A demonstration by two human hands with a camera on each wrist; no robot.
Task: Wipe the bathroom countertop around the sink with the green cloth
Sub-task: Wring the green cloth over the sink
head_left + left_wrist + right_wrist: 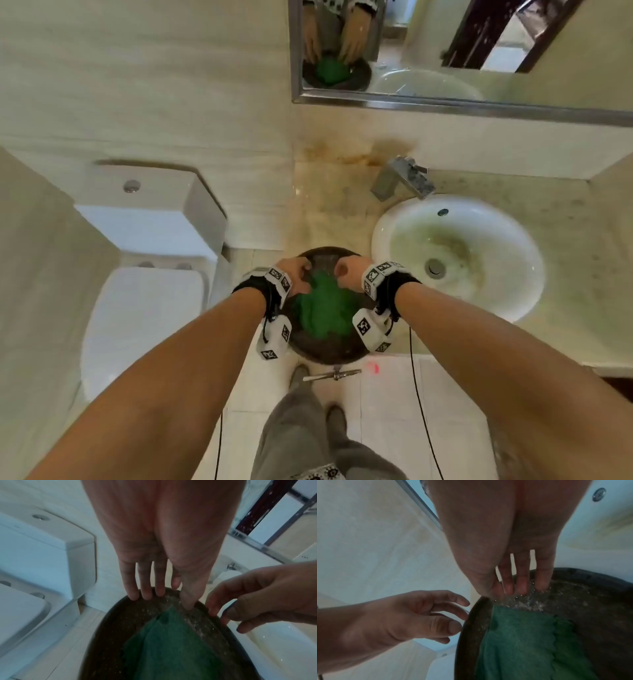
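Green cloth (325,310) in basin (329,353) — ungripped.

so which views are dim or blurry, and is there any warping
Head view: bright, forearms and walls bowed by the wide lens, toilet washed out. Left wrist view: dim and bluish, green cloth soft. Right wrist view: equally dim, bowl grainy, right hand blurred up close.

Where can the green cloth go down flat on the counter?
Bare countertop lies between the wall, the faucet and the dark basin. More shows right of the sink. The near-left edge is crowded: basin, green cloth, left hand, right hand.
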